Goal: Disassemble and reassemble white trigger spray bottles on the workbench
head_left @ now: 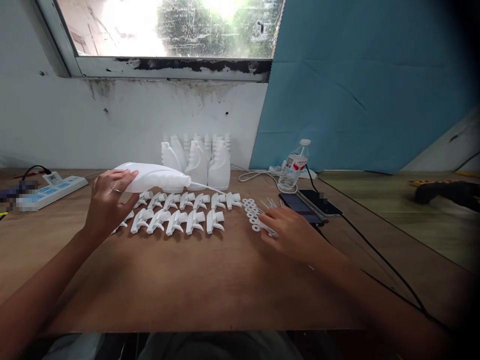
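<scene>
My left hand (112, 192) is wrapped round the base end of a white plastic bottle (153, 176), tipped on its side above the table. A thin white tube (206, 187) sticks out of its neck, pointing right. Below it, white trigger spray heads (176, 222) lie in two rows. At the right, my right hand (287, 230) is closed with a small white plastic piece (269, 229) between its thumb and fingers; its exact kind is unclear. Just beside those fingers are several white rings (250, 209), with thin white pointed pieces (270, 203) behind them.
Upright white bottles (197, 162) stand in a group against the wall. A water bottle (294, 167), a white cable (258, 176) and two phones (322, 202) are at the back right. On the left is a power strip (56, 192). A black cable (386, 262) crosses the right side.
</scene>
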The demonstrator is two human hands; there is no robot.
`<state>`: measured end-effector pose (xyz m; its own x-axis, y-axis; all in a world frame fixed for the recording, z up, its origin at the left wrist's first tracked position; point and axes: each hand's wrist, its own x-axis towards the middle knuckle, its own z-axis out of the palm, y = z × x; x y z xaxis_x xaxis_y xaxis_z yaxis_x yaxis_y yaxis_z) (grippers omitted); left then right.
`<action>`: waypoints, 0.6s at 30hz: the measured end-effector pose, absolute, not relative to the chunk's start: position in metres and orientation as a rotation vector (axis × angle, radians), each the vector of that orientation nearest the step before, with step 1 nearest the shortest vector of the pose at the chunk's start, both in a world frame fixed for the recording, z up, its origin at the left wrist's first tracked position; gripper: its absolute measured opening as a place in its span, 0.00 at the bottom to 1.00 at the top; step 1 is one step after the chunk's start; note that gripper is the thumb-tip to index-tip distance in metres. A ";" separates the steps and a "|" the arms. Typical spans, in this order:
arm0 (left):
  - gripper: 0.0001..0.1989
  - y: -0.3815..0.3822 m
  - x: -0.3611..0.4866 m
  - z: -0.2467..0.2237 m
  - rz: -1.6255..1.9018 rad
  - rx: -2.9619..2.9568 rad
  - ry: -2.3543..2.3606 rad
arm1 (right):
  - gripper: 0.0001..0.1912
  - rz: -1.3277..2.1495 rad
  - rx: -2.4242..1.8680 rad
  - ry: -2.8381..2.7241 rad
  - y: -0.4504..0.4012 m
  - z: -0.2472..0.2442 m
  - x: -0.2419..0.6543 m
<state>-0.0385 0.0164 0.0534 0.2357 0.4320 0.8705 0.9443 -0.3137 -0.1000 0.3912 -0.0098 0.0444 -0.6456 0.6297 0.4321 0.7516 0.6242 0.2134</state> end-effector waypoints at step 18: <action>0.29 -0.031 0.033 0.048 -1.125 -2.268 -1.158 | 0.31 0.067 -0.685 -1.861 -0.039 0.105 0.390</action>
